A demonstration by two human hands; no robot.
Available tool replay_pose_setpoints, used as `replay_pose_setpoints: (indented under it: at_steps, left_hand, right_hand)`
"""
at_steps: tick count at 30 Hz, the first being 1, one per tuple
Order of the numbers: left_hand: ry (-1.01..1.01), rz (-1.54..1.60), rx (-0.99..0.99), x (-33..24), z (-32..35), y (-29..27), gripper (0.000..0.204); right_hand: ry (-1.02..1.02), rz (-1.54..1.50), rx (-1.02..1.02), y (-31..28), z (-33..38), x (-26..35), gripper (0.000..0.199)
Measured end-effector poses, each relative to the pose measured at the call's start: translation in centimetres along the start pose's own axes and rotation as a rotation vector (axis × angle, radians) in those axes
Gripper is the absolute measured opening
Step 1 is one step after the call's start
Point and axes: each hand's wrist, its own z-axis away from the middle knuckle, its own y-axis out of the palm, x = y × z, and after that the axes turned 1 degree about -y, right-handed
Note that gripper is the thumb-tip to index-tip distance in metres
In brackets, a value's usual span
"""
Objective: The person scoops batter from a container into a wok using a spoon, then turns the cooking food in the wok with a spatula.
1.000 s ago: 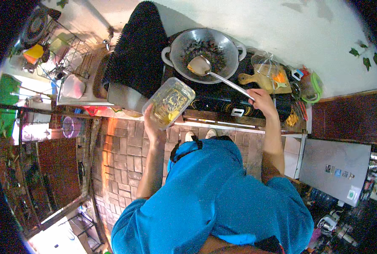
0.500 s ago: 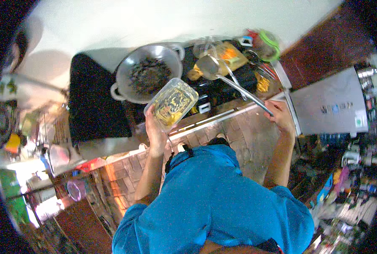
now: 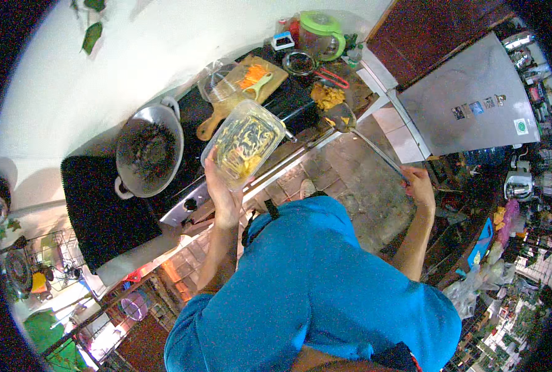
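Observation:
My left hand grips a clear plastic food container, tilted, with yellow residue smeared over its inside. In my right hand is the handle end of a long metal spatula. The spatula's broad head is low at the counter edge, beside a heap of yellow food pieces, and seems to carry a few yellow bits. Left of the container, a large grey two-handled wok sits on the stove, its inside darkened.
Behind the container lies a wooden cutting board with orange strips and a light-green-handled utensil. A clear plastic lid or tub leans there. Farther back stand a green-lidded pitcher and a dark pot. A grey refrigerator is at right.
My view has turned right, so the wok sits farther left. The spatula head has moved from above the cutting board down beside the yellow pieces. Both hands keep their holds.

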Motion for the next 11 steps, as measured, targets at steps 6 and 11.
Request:
replay_pose_setpoints:
  at_steps: [6,11]
  left_hand:
    - [0.061,0.002,-0.065,5.8,-2.1,9.8,0.059]
    - [0.108,-0.035,-0.149,10.2,-3.4,12.5,0.069]
  right_hand:
    - [-0.145,0.149,-0.092,-4.8,-15.4,-7.8,0.031]
    - [-0.466,0.408,-0.196,-5.2,-23.6,-10.4,0.030]
